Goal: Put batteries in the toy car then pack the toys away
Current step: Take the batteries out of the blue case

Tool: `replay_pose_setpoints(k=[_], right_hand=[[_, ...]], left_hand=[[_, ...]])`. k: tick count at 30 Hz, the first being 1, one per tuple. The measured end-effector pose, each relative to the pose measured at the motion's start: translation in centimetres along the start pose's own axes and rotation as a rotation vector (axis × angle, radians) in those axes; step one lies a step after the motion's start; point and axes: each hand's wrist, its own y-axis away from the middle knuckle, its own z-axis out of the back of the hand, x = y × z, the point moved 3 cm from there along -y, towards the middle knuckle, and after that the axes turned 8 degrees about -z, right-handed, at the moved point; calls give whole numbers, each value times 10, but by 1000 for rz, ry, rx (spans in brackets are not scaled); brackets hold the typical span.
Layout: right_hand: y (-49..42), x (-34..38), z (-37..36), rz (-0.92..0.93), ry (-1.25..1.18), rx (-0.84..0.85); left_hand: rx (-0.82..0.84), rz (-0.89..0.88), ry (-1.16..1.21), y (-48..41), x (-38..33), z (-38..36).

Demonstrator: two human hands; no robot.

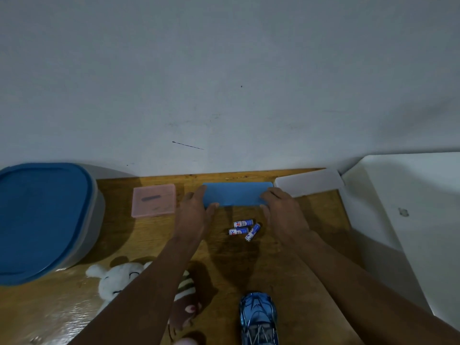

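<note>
A small blue box (237, 194) lies on the wooden table (298, 245) against the wall. My left hand (193, 215) grips its left end and my right hand (283, 212) grips its right end. Three blue and white batteries (244, 229) lie loose on the table between my wrists, just in front of the box. The blue toy car (258, 317) stands near the front edge, under my right forearm's left side. A white plush rabbit (119, 280) lies front left, partly hidden by my left forearm, with a brown plush toy (185, 310) beside it.
A large tub with a blue lid (42, 220) stands at the left. A pink box (153, 200) sits left of the blue box, and a white box (308, 183) sits right of it. A white surface (410, 207) borders the table's right side.
</note>
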Motion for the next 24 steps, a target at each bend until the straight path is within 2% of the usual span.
replay_pose_setpoints(k=[6, 13, 18, 24], right_hand=[[17, 17, 10, -87, -70, 25], [38, 63, 14, 58, -82, 18], [49, 100, 14, 147, -150, 59], [60, 142, 0, 231, -203, 85]], left_hand=[[-40, -87, 1, 22, -6, 14], [-181, -60, -46, 58, -2, 55], [-252, 32, -96, 94, 13, 88], [-267, 88, -142, 119, 44, 115]])
